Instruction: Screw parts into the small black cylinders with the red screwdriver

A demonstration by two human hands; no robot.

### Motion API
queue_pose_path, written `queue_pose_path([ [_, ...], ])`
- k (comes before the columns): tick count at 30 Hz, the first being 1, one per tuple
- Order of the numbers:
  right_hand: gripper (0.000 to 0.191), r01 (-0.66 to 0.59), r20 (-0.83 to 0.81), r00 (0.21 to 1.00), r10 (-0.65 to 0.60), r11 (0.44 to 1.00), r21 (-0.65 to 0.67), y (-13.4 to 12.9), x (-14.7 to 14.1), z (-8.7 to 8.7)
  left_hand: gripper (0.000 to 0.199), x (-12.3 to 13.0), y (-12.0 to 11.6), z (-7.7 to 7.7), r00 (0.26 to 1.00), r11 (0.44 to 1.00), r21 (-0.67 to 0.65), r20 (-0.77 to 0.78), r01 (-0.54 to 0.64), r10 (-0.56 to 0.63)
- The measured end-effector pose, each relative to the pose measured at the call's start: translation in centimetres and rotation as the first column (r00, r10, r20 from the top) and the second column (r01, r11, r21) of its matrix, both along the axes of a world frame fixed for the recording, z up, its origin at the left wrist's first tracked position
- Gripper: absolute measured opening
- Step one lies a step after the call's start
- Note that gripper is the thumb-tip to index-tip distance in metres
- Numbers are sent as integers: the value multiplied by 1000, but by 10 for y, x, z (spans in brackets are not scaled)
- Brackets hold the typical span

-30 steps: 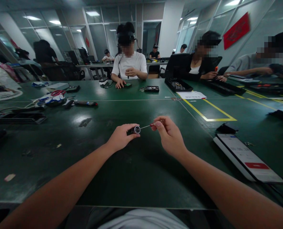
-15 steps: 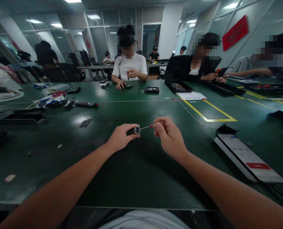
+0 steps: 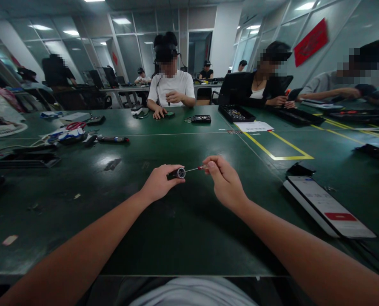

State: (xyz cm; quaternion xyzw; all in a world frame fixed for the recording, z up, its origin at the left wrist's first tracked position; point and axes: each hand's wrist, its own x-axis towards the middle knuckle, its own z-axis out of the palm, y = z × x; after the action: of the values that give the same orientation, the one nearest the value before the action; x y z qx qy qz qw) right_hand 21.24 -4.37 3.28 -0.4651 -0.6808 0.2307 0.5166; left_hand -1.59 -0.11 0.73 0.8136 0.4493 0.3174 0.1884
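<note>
Between the thumb and fingers of my left hand (image 3: 157,182) is a small dark cylinder (image 3: 180,173) with a silvery ring round its open end, which faces right. Most of its body is hidden by the hand. My right hand (image 3: 226,178) is closed on a screwdriver (image 3: 200,168) with a red-and-clear handle. Its thin metal shaft points left, and the tip is at the cylinder's open end; how deep it sits I cannot tell. Both hands are raised above the green tabletop (image 3: 176,238).
A phone (image 3: 332,208) lies tilted on a white box at the right, beside a small black part (image 3: 300,169). Red scissors (image 3: 75,126), a marker-like dark tool (image 3: 113,140) and cables lie at the left. Across the table a person (image 3: 172,87) works near a black parts tray (image 3: 236,114).
The view has shifted slightly. My fingers on the screwdriver handle have changed position a little, while the shaft still points into the cylinder's end.
</note>
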Motion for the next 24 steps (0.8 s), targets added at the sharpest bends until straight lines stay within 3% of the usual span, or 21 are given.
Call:
queue_pose_path([
  [4, 37, 43, 17, 999, -43, 999, -10, 0, 1, 1, 40, 1, -2, 1, 999, 1000, 25, -40, 9, -8],
  [7, 30, 68, 72, 995, -67, 998, -7, 1, 1, 0, 40, 1, -2, 1, 999, 999, 34, -44, 8, -6],
  [13, 21, -26, -24, 999, 25, 999, -44, 3, 3, -1, 41, 2, -2, 2, 999, 1000, 23, -38, -11, 12],
  [17, 33, 11, 57, 998, -10, 1000, -21, 1, 2, 4, 38, 3, -2, 3, 998, 1000, 22, -62, 11, -10],
  [24, 22, -25, -15, 1000, 24, 998, -58, 2, 2, -3, 40, 2, -2, 1, 1000, 1000, -1, -19, -25, 25],
])
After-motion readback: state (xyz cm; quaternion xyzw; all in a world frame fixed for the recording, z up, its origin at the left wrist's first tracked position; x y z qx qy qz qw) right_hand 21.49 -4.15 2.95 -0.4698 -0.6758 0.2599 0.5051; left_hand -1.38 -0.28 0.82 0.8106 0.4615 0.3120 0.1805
